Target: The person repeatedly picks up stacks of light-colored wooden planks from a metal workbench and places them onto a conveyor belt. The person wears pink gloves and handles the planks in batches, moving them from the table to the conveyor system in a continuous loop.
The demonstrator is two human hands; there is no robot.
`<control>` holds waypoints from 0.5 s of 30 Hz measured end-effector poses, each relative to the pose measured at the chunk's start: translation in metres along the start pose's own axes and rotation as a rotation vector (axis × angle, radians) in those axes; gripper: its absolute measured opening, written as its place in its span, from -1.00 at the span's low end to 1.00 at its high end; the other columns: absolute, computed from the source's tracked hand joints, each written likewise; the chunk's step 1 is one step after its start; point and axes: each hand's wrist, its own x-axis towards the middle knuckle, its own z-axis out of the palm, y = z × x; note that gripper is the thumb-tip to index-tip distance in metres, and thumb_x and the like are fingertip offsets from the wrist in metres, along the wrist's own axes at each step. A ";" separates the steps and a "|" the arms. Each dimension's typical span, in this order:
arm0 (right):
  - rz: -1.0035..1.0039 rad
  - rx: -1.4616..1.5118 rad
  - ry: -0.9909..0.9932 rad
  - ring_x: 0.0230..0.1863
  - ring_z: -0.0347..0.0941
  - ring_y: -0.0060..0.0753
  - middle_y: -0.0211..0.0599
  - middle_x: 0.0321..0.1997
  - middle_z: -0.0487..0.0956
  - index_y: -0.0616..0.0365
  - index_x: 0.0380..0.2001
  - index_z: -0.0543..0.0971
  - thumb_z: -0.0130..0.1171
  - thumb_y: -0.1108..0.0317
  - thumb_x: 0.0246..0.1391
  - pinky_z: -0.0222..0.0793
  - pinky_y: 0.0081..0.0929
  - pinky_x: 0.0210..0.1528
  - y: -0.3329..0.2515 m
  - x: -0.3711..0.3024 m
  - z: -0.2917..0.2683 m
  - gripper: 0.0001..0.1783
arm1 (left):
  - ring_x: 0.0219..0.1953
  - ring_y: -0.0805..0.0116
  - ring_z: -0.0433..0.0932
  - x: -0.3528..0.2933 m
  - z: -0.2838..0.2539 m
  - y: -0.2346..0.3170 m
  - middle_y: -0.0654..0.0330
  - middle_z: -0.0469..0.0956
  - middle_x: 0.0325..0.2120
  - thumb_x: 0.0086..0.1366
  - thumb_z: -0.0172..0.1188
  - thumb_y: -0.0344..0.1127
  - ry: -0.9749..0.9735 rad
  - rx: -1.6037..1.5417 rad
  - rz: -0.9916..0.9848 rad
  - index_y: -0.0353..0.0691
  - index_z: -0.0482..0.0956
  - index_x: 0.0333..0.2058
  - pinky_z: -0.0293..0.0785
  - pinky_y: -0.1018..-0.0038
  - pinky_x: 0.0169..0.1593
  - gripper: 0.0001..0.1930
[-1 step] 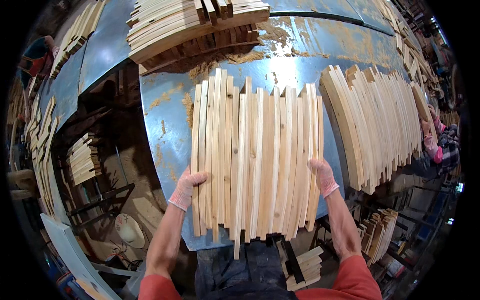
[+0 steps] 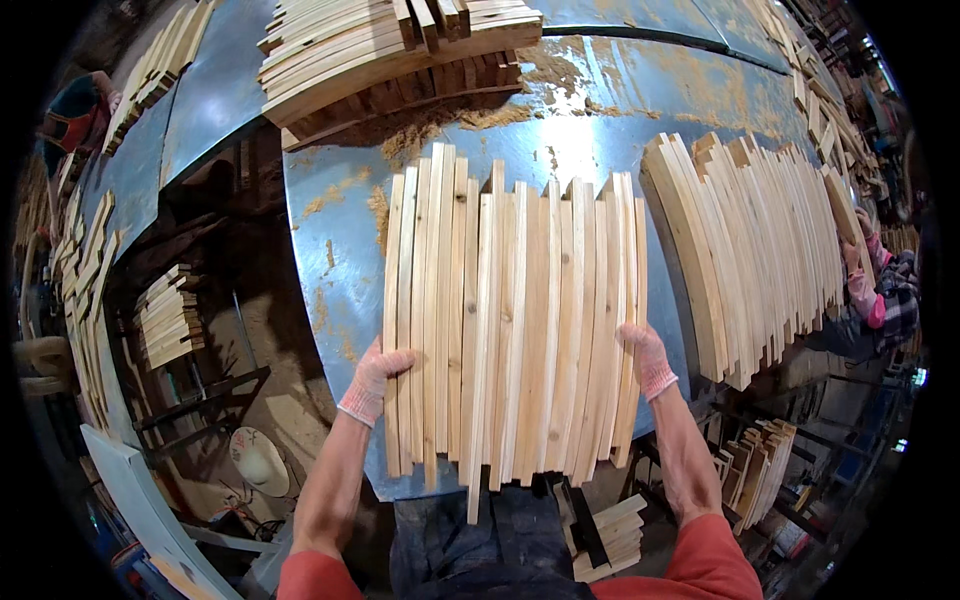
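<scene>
A row of long pale wooden slats (image 2: 510,320) lies side by side on a blue metal table (image 2: 330,250), with uneven ends hanging over the near edge. My left hand (image 2: 375,385), in a pinkish knit glove, clasps the leftmost slats near their lower end. My right hand (image 2: 645,360), gloved the same way, grips the rightmost slats. Both hands squeeze the row from its two sides.
A thick batch of slats standing on edge (image 2: 750,240) fills the table's right side. Another stacked pile (image 2: 390,50) lies at the far end amid sawdust (image 2: 560,70). A person's pink-sleeved arm (image 2: 870,290) is at the right. More slat stacks (image 2: 165,315) sit lower left.
</scene>
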 end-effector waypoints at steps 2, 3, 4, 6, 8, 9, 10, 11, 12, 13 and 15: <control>0.031 -0.017 -0.040 -0.04 0.62 -0.33 -0.29 -0.03 0.65 0.30 0.27 0.50 0.36 0.23 0.18 0.61 -0.30 0.09 0.007 -0.012 -0.002 -0.36 | 0.06 0.18 0.69 -0.021 -0.006 -0.006 -0.01 0.64 0.10 0.14 0.46 -0.28 0.007 -0.001 0.019 -0.43 0.37 0.38 0.67 0.24 0.17 -0.16; 0.042 -0.025 -0.068 -0.06 0.61 -0.35 -0.31 -0.05 0.64 0.29 0.26 0.50 0.36 0.24 0.18 0.60 -0.31 0.10 0.009 -0.017 0.001 -0.37 | 0.06 0.17 0.71 -0.034 -0.011 -0.006 -0.02 0.65 0.09 0.16 0.44 -0.28 0.014 0.001 0.037 -0.45 0.39 0.37 0.69 0.23 0.16 -0.18; 0.034 -0.009 -0.080 -0.09 0.60 -0.37 -0.34 -0.09 0.63 0.28 0.23 0.52 0.36 0.24 0.18 0.59 -0.34 0.07 0.011 -0.024 0.005 -0.41 | 0.04 0.18 0.71 -0.047 -0.014 -0.008 -0.01 0.65 0.08 0.16 0.44 -0.29 0.022 -0.008 0.057 -0.45 0.40 0.36 0.69 0.24 0.15 -0.20; 0.015 0.018 -0.113 -0.16 0.58 -0.43 -0.40 -0.16 0.62 0.25 0.17 0.56 0.35 0.24 0.19 0.56 -0.39 0.00 0.016 -0.039 0.017 -0.47 | 0.01 0.21 0.71 -0.074 -0.020 -0.011 0.01 0.66 0.06 0.15 0.44 -0.30 0.044 -0.027 0.106 -0.45 0.43 0.33 0.70 0.26 0.13 -0.23; 0.005 -0.012 -0.057 -0.24 0.52 -0.50 -0.48 -0.23 0.59 0.21 0.12 0.58 0.35 0.23 0.19 0.48 -0.46 -0.10 0.030 -0.047 0.019 -0.52 | 0.02 0.27 0.67 -0.109 -0.023 0.001 0.06 0.64 0.08 0.14 0.48 -0.28 0.067 -0.049 0.110 -0.40 0.43 0.33 0.65 0.30 0.15 -0.22; -0.002 -0.030 -0.038 -0.28 0.49 -0.54 -0.52 -0.27 0.57 0.19 0.09 0.59 0.34 0.22 0.19 0.44 -0.49 -0.15 0.031 -0.047 0.030 -0.55 | 0.03 0.30 0.66 -0.130 -0.025 0.008 0.08 0.63 0.09 0.14 0.51 -0.28 0.084 -0.064 0.119 -0.37 0.43 0.33 0.62 0.32 0.16 -0.22; -0.059 -0.012 -0.107 -0.38 0.33 -0.64 -0.65 -0.42 0.45 0.04 -0.23 0.61 0.31 0.26 0.16 0.22 -0.53 -0.29 0.005 -0.078 0.075 -0.84 | 0.01 0.34 0.66 -0.156 -0.034 0.010 0.13 0.66 0.05 0.16 0.49 -0.31 0.122 -0.031 0.124 -0.35 0.48 0.31 0.62 0.34 0.13 -0.27; -0.081 -0.061 -0.128 -0.42 0.23 -0.66 -0.68 -0.47 0.37 -0.04 -0.36 0.53 0.29 0.28 0.14 0.13 -0.51 -0.33 -0.004 -0.091 0.088 -0.88 | 0.00 0.38 0.66 -0.179 -0.039 0.012 0.15 0.67 0.03 0.18 0.47 -0.34 0.122 -0.056 0.147 -0.33 0.51 0.30 0.63 0.37 0.10 -0.31; -0.105 -0.105 -0.163 -0.46 0.14 -0.68 -0.71 -0.51 0.29 -0.11 -0.50 0.45 0.27 0.30 0.12 0.04 -0.49 -0.36 -0.003 -0.106 0.101 -0.81 | -0.08 0.41 0.67 -0.206 -0.047 0.012 0.17 0.69 -0.03 0.20 0.44 -0.36 0.148 -0.058 0.217 -0.36 0.53 0.28 0.63 0.42 0.02 -0.35; -0.232 -0.165 -0.188 -0.49 0.04 -0.70 -0.73 -0.56 0.18 -0.18 -0.61 0.27 0.23 0.33 0.11 -0.09 -0.47 -0.38 -0.007 -0.121 0.123 -0.65 | -0.16 0.44 0.68 -0.226 -0.055 0.010 0.20 0.70 -0.08 0.23 0.41 -0.38 0.183 -0.062 0.285 -0.38 0.55 0.26 0.63 0.47 -0.06 -0.39; -0.317 -0.212 -0.385 -0.43 -0.07 -0.72 -0.65 -0.47 0.02 -0.10 -0.60 0.11 -0.01 0.54 0.19 -0.17 -0.51 -0.36 -0.023 -0.139 0.155 -0.61 | -0.07 0.46 0.66 -0.267 -0.081 0.004 0.22 0.68 0.02 0.25 0.43 -0.38 0.216 -0.033 0.354 -0.32 0.54 0.30 0.60 0.50 0.04 -0.37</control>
